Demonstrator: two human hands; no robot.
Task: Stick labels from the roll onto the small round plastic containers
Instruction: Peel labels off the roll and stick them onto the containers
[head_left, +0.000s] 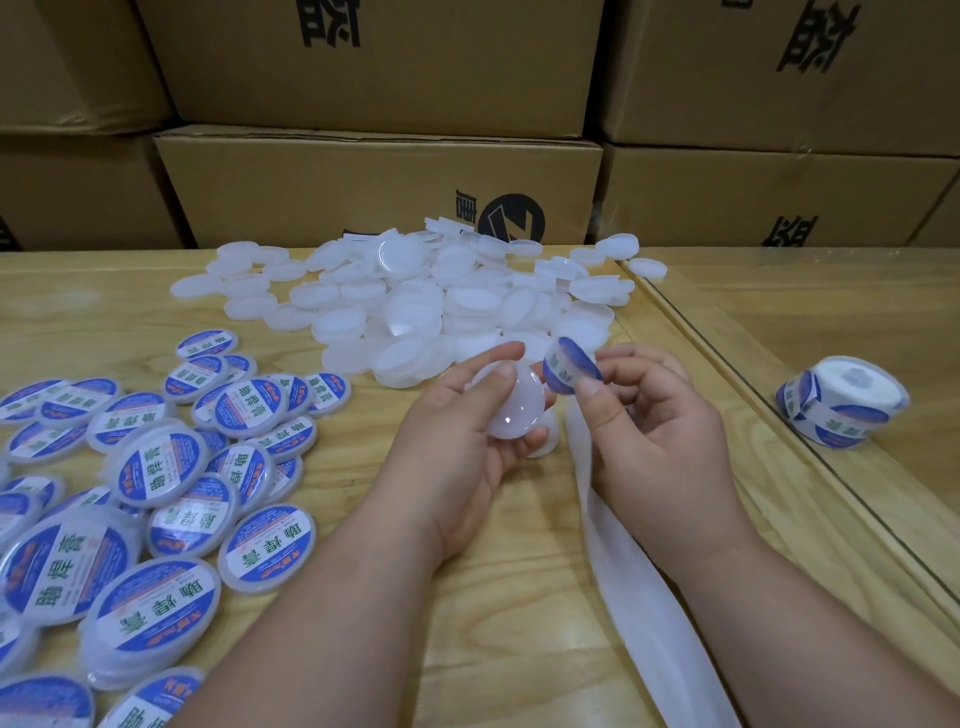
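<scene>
A blank container (515, 402) is gripped by the left hand (462, 441); the label (571, 366) (pinched by the right hand (654, 421)) should be centred, then smoothed outward

"助焊膏" on labelled containers (248, 409)

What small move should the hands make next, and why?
Probably bring the label down onto the blank container and press it flat. The right hand pinches a peeled, curled label just beside the unlabelled container held in the left hand, and the two are not yet touching.
</scene>
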